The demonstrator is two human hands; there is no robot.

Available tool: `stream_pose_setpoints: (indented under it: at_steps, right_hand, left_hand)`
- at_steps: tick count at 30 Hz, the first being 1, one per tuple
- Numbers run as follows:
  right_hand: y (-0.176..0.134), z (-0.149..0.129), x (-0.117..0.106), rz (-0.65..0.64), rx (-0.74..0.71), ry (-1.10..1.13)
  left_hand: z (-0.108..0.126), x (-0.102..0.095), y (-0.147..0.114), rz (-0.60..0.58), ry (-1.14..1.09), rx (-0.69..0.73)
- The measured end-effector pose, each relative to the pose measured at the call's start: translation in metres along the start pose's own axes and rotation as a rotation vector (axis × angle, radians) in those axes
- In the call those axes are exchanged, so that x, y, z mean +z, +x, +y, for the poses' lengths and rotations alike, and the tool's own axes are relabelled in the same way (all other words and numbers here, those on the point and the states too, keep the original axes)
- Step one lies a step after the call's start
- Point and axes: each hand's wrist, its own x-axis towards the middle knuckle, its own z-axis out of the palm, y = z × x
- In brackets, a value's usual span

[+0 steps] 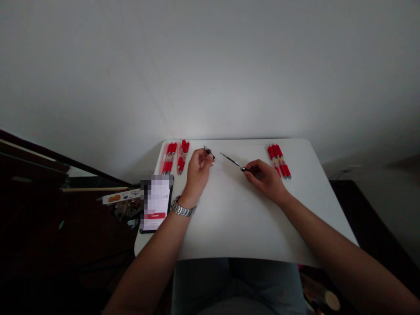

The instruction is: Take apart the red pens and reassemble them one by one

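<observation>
My left hand point(201, 165) pinches a short black pen part point(209, 152) with a silvery end, held above the far middle of the table. In my right hand point(265, 178) is the black lower end of a pen barrel, with a thin ink refill point(229, 158) sticking out of it toward the left hand. The refill's tip and the left hand's part are a small gap apart. Beyond the right hand lies a group of red pens point(278, 161). More red pens point(169, 158) lie to the left of my left hand, beside another small bunch point(183, 156).
A white table point(236, 232) stands against a pale wall point(213, 87). A phone point(156, 203) with a lit, partly blurred screen lies at its left edge, near my watch point(183, 207). Left of the table, a cluttered heap point(126, 210) sits lower down.
</observation>
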Motion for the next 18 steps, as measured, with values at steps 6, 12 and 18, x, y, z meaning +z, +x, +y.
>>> stream_pose_setpoints:
  at_steps: [6,12,18]
  right_hand:
    - [-0.001,0.002,-0.001,-0.024,-0.01,-0.015]
    - [0.0,0.001,-0.001,-0.035,-0.015,-0.052]
    - [0.0,0.0,-0.001,-0.039,-0.015,-0.051]
  left_hand:
    - [0.003,0.003,0.0,0.055,-0.297,-0.087]
    - [0.01,0.004,0.0,0.094,-0.346,-0.119]
    - [0.012,0.005,-0.001,0.078,-0.389,-0.108]
